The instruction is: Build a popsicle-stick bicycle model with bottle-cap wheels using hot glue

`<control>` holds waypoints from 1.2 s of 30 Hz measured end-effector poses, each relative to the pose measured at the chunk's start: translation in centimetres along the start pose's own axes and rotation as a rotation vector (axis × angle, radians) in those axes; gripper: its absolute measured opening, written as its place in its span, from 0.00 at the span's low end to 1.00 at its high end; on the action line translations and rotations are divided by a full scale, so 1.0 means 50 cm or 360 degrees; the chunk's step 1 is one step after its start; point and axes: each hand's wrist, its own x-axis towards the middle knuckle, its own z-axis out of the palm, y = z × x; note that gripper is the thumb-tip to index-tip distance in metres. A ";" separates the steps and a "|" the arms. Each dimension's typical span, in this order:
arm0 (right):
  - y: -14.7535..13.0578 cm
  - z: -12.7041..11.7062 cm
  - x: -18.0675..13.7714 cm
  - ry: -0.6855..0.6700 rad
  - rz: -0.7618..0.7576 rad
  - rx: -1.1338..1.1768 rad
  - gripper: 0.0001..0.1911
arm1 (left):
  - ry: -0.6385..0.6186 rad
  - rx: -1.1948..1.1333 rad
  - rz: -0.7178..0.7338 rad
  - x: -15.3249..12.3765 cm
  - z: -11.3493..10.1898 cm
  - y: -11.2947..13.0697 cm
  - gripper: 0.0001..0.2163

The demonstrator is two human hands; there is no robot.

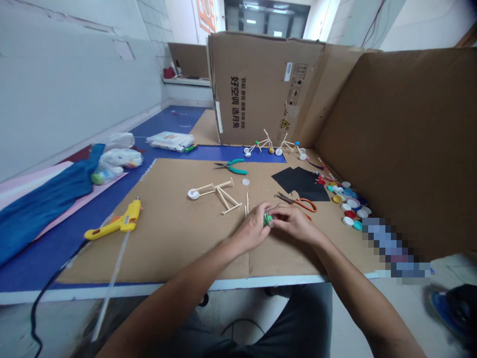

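Cardboard box [261, 89] printed sideways with 好空调 选月兔, smaller Chinese line beside it, yellow warning triangle [285, 123], white sticker [288, 71] unreadable

Bright, even indoor light, soft faint shadows, ceiling lamps glowing at the top — strong wide-angle bending at the edges, pixelated patch at right, centre sharp.

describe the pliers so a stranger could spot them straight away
Start at the flat brown cardboard sheet. Near its far edge, in front of the upright printed box, lie the pliers, just beyond the stick frame lying flat. Teal handles set them apart from the orange-handled scissors by the black paper.
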 end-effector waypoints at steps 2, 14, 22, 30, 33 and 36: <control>-0.003 -0.001 -0.001 0.0005 0.0017 -0.0006 0.07 | -0.0014 -0.0006 -0.0049 0.001 -0.003 0.007 0.25; 0.001 0.001 0.002 -0.0025 -0.0018 -0.0093 0.10 | 0.0053 0.0005 -0.0126 0.003 -0.010 0.005 0.22; -0.010 -0.017 -0.003 0.0086 0.0132 0.0012 0.10 | 0.0080 0.0098 -0.0334 0.010 -0.020 0.016 0.16; -0.008 -0.015 0.001 -0.0137 -0.0080 -0.0085 0.11 | 0.0053 0.0124 -0.0230 0.005 -0.017 0.015 0.16; -0.005 -0.017 0.002 -0.0019 0.0028 -0.0047 0.09 | 0.0053 0.0154 -0.0239 0.004 -0.017 0.016 0.16; -0.003 -0.018 0.002 0.0163 0.0096 -0.0025 0.10 | 0.0066 0.0139 -0.0191 0.005 -0.015 0.015 0.16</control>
